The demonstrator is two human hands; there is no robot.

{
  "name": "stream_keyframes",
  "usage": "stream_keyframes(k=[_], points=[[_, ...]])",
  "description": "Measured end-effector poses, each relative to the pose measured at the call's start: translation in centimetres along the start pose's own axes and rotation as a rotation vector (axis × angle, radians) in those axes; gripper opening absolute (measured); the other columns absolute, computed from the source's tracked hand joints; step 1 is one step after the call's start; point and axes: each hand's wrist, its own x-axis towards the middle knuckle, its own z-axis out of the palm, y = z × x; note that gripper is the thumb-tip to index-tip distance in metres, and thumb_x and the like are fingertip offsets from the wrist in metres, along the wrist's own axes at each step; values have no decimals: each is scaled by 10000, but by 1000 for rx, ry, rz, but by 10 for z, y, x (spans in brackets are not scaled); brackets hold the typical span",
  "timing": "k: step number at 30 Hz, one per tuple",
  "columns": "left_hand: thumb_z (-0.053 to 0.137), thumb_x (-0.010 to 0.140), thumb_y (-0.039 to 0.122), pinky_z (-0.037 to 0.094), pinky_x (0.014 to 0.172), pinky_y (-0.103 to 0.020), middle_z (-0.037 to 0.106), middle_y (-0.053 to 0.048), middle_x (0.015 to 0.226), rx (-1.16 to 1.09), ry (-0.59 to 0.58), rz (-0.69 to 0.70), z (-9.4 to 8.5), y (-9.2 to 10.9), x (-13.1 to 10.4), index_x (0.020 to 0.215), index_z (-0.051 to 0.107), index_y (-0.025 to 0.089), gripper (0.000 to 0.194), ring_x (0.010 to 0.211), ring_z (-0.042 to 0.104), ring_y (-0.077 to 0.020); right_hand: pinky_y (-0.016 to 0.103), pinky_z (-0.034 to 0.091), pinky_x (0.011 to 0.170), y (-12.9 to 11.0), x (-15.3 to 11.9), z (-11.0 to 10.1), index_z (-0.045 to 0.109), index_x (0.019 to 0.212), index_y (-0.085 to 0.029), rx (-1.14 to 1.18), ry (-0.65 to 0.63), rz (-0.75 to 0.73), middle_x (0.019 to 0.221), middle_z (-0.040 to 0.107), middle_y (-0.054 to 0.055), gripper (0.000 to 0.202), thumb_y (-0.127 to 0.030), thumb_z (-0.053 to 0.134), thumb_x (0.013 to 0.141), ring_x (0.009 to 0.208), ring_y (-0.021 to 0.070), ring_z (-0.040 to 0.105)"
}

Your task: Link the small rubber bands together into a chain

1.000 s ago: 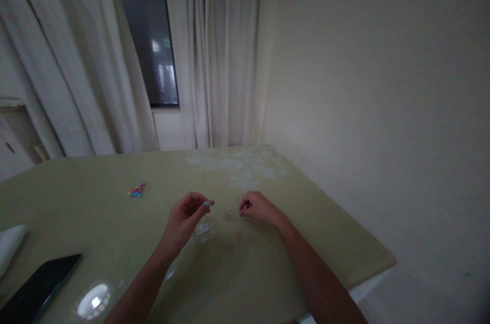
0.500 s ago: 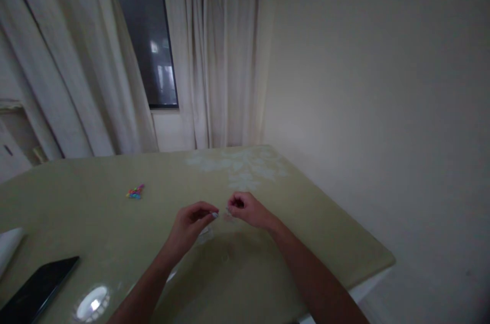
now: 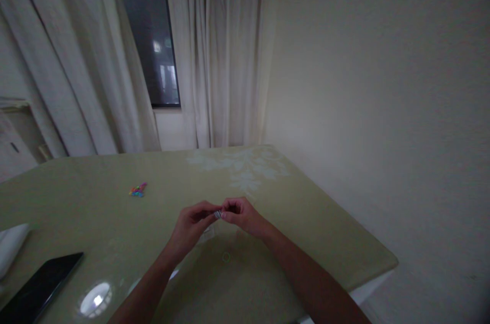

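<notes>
Over the middle of the table, my left hand (image 3: 192,225) pinches a small grey-and-white striped piece (image 3: 218,215) between thumb and fingertips. My right hand (image 3: 244,216) meets it from the other side, its thumb and finger closed at the right end of the piece. Whether the right fingers hold a second small thing is hidden. Just beneath the left fingers lies a small clear plastic piece (image 3: 207,234), partly covered by the hand. A thin pale ring (image 3: 226,257) shows on the tabletop below the hands.
The greenish table (image 3: 306,242) has a white floral pattern at the far side. A bunch of small colourful pieces (image 3: 138,190) lies at the left. A black tablet-like slab (image 3: 42,285) and a white object (image 3: 13,247) are near the left edge. A wall borders the right side.
My right hand has moved left and slightly down, closing the gap to the left hand, so the fingertips now meet at the striped piece. The view has shifted slightly.
</notes>
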Motion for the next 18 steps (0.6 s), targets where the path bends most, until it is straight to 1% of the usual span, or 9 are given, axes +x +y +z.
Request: stream_keyframes(k=[3,6,10,13,16,18], points=[[802,789,375,566,706,-275,785,-52,803,19,12,13,-2,1,1,847,821,217,170,747,718,-199,259,325,616,-2,0,4,648,795,-165,7,47,7,700,536,-35,430,-562,805,752,642,106,442],[808,784,400,567,696,-276,778,-52,793,-18,22,5,0,1,1,843,800,205,204,731,714,-195,261,336,614,-3,1,5,650,791,-167,3,74,17,690,539,-38,451,-580,820,729,635,108,447],[813,788,386,574,733,-274,792,-59,862,-69,12,3,2,0,1,921,801,211,220,781,728,-194,268,377,657,-3,1,6,663,802,-161,31,72,6,718,576,-27,418,-540,831,742,660,114,495],[814,789,375,576,758,-276,796,-64,878,-60,15,9,1,1,1,915,807,212,206,811,732,-198,268,391,675,-3,2,6,680,813,-161,35,84,-3,732,595,-23,392,-518,832,751,680,120,515],[800,802,394,578,741,-273,796,-66,872,-49,42,-5,-3,2,1,903,796,206,213,795,728,-193,262,390,659,-1,4,2,696,860,-163,-21,162,-7,738,595,-21,357,-508,776,819,686,126,511],[799,800,417,580,717,-272,795,-69,890,-47,99,-10,-6,3,2,910,781,200,244,774,723,-189,259,397,657,3,7,-5,701,890,-161,-150,253,-23,750,595,-14,293,-454,715,889,693,131,514]])
